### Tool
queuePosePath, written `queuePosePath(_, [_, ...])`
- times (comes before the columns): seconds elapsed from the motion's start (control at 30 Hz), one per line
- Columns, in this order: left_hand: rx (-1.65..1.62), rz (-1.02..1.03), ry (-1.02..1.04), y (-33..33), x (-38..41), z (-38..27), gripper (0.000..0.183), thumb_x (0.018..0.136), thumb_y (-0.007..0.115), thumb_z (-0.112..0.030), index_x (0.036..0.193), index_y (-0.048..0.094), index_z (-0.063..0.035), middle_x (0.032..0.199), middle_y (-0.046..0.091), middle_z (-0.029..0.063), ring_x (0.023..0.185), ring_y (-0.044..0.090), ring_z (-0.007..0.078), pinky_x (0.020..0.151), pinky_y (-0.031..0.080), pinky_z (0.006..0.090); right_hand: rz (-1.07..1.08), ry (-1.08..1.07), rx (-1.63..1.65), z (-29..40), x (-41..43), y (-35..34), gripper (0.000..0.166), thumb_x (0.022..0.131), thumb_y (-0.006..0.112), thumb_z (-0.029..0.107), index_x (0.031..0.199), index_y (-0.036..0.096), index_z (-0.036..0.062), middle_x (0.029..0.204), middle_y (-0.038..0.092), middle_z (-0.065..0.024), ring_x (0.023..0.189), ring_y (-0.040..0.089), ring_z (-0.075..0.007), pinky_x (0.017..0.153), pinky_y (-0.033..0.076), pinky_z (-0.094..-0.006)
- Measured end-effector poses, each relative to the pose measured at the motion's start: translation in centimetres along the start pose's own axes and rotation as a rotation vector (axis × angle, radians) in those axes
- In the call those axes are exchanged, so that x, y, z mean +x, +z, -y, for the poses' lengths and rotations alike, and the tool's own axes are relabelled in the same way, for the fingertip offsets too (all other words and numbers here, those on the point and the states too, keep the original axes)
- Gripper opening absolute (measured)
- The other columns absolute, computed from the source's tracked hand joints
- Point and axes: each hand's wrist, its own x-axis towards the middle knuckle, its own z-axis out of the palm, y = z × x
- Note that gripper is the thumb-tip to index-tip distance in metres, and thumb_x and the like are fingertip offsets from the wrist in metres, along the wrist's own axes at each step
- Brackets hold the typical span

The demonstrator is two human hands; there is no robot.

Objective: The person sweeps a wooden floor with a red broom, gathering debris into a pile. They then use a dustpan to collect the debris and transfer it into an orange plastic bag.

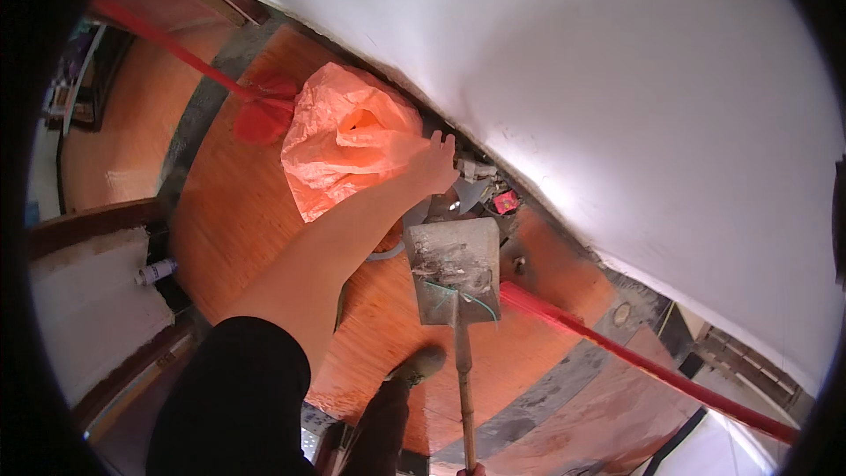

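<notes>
My left hand (436, 165) reaches over a heap of rubbish (479, 185) at the foot of the wall, just right of a crumpled orange plastic bag (344, 145); whether its fingers hold anything is hidden. Barely in view at the bottom edge, my right hand (471, 471) is closed round the wooden handle (466, 403) of a metal shovel. The shovel's dirty blade (456, 258), with debris and a thin green strand on it, lies beside the heap. A small pink wrapper (506, 202) is among the rubbish.
A red pole (661, 370) slants across the lower right. Another red pole (172, 46) ends in a red brush-like head (264, 109) by the bag. The white wall (628, 112) borders the orange floor (225, 211). A small white bottle (156, 272) lies at left. My shoe (423, 362) stands below the blade.
</notes>
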Motion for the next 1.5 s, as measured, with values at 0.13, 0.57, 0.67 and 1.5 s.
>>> queuePosePath(0.13, [0.16, 0.342, -0.053, 1.0, 0.6, 1.0, 0.065, 0.068, 0.069, -0.034, 0.117, 0.037, -0.0036, 0.096, 0.055, 0.0201, 0.089, 0.056, 0.0359, 0.07, 0.047, 0.0418, 0.028, 0.0, 0.069, 2.6, -0.4, -0.6, 0.016, 0.075, 0.055, 0.02, 0.085, 0.051, 0.0087, 0.065, 0.057, -0.0173, 0.058, 0.055, -0.0371, 0.053, 0.045, -0.0451])
queuePosePath(0.57, [-0.264, -0.179, -0.182, -13.5, -18.8, 4.6, 0.013, 0.069, 0.058, -0.008, 0.075, 0.049, -0.0009, 0.093, 0.048, 0.0117, 0.076, 0.053, 0.0309, 0.063, 0.044, 0.0362, 0.037, 0.023, -0.043, -2.6, -6.6, -5.6, 0.02, 0.076, 0.057, 0.023, 0.092, 0.052, 0.0124, 0.067, 0.059, -0.0168, 0.061, 0.057, -0.0368, 0.055, 0.046, -0.0457])
queuePosePath(0.67, [-0.377, -0.307, -0.392, -13.9, -22.9, 5.2, 0.012, 0.069, 0.057, -0.006, 0.074, 0.05, 0.0015, 0.093, 0.051, 0.0131, 0.075, 0.053, 0.0307, 0.063, 0.044, 0.0348, 0.01, -0.079, -0.01, -1.7, -7.1, -9.5, 0.019, 0.075, 0.058, 0.022, 0.088, 0.052, 0.01, 0.067, 0.058, -0.0164, 0.06, 0.056, -0.0368, 0.054, 0.046, -0.0456])
queuePosePath(1.5, [-0.486, -0.171, -0.742, -15.7, -34.8, 4.5, 0.008, 0.073, 0.05, 0.005, 0.078, 0.045, 0.0025, 0.094, 0.037, 0.0118, 0.085, 0.044, 0.0285, 0.073, 0.042, 0.0331, 0.145, -0.324, -0.227, 9.9, -4.9, -19.4, 0.017, 0.072, 0.054, 0.017, 0.075, 0.049, 0.0003, 0.066, 0.054, -0.0227, 0.064, 0.054, -0.0401, 0.058, 0.043, -0.0469])
